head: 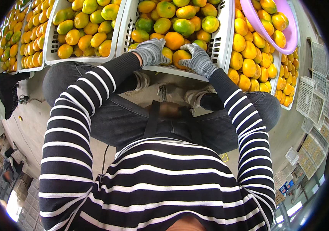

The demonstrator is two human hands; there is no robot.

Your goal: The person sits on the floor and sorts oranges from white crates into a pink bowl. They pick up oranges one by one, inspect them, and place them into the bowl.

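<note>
In front of me stands a white plastic crate point(221, 31) filled with green and orange mandarins. My left hand point(152, 52), in a grey knitted glove, reaches over its near edge with the fingers around a yellowish mandarin point(167, 53); the palm side is hidden. My right hand point(198, 59), gloved alike, has its thumb and fingers on an orange mandarin point(180, 59) at the near side of the crate. Between and just beyond both hands lies a larger orange mandarin point(174, 40).
Another crate of greenish mandarins point(47, 55) adjoins on the left. To the right, a crate of orange mandarins point(246, 57) carries a pink plastic basin point(290, 43) with several fruits. Stacked empty crates point(306, 92) line the far right. A dark cloth point(7, 92) hangs at left.
</note>
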